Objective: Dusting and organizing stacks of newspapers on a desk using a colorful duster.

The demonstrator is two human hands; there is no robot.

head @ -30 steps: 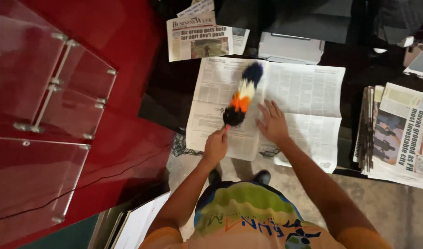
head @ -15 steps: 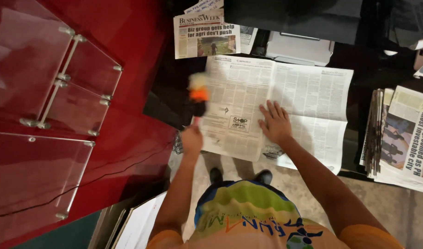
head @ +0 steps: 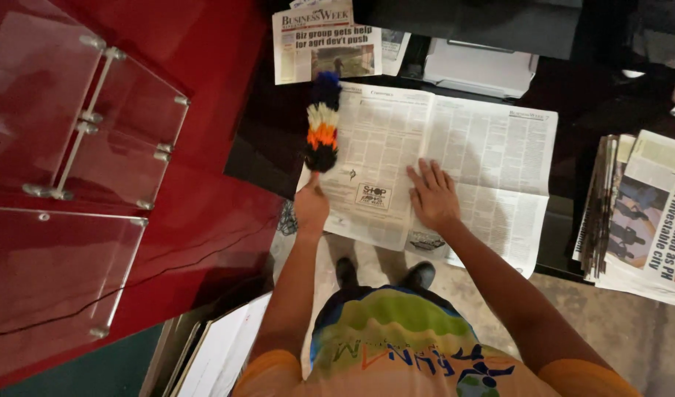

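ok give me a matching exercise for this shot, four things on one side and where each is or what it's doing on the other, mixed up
Things:
1. left hand
2. right hand
3. feather duster
4. stack of newspapers

Places or states:
A. lies flat, fingers spread, on the open newspaper
B. sits at the right edge of the dark counter
C. closed around the duster's handle
D. many-coloured head raised over the open newspaper's left edge

Pairs: 1-C, 2-A, 3-D, 4-B
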